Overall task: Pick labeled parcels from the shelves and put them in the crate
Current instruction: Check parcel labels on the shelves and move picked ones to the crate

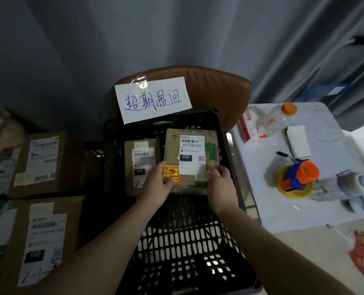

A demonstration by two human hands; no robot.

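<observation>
Nearest me, the black crate (189, 241) fills the lower middle, its slotted floor bare at this end, so there is room to lay a parcel flat. Over the crate's far half my left hand (155, 186) and right hand (221, 184) grip the near corners of a flat cardboard parcel (190, 159); fingers are curled closed on its near edge, thumbs on top. It is label up, I judge so the code 032 stays readable, and it sits low inside the crate, though I cannot tell whether it rests on the floor yet. Just left of it, inside the crate, lies a second parcel (141, 167), also label up. Behind the crate's far wall a handwritten paper sign (153, 99) is taped to a brown chair back (219, 92), probably marking what this crate collects.
</observation>
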